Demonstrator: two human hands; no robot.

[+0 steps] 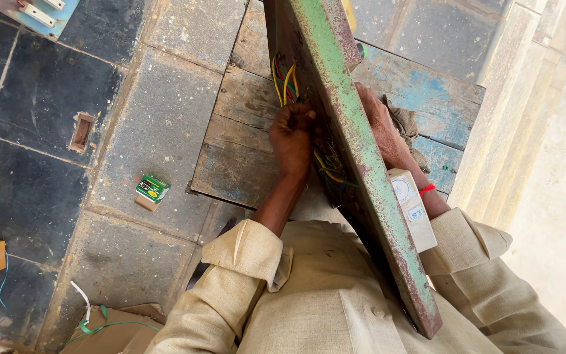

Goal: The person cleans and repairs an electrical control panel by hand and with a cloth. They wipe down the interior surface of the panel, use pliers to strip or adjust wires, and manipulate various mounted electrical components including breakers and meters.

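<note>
The head camera is looking straight down at a person in a beige shirt who is working at a tall, rusty green-painted board point(355, 157) standing on edge. The board's long axis is running from the top of the picture down toward the person's chest, with its lower end coming close over the shirt front and its far end resting toward a worn wooden plank platform point(244, 131) on the stone floor.

The left hand point(293, 137) is reaching in against the board's left face, where a bundle of yellow, red and green wires point(284, 82) is showing. The fingers are curling closed among the wires lower down, near the middle of the board, but whether they are pinching one wire or only pressing on them cannot be told.

The right hand point(381, 128) is lying on the opposite, right side of the board, fingers wrapping against it as if steadying it. A small white box point(413, 208) is sitting fixed on that side, just below the wrist, which is wearing a red band.

So the wires are lying on the left hand's side, just beyond its knuckles toward the board's far end.

On the floor, well apart to the left, a small green carton point(151, 191) is lying beside the platform's near left corner.
</note>
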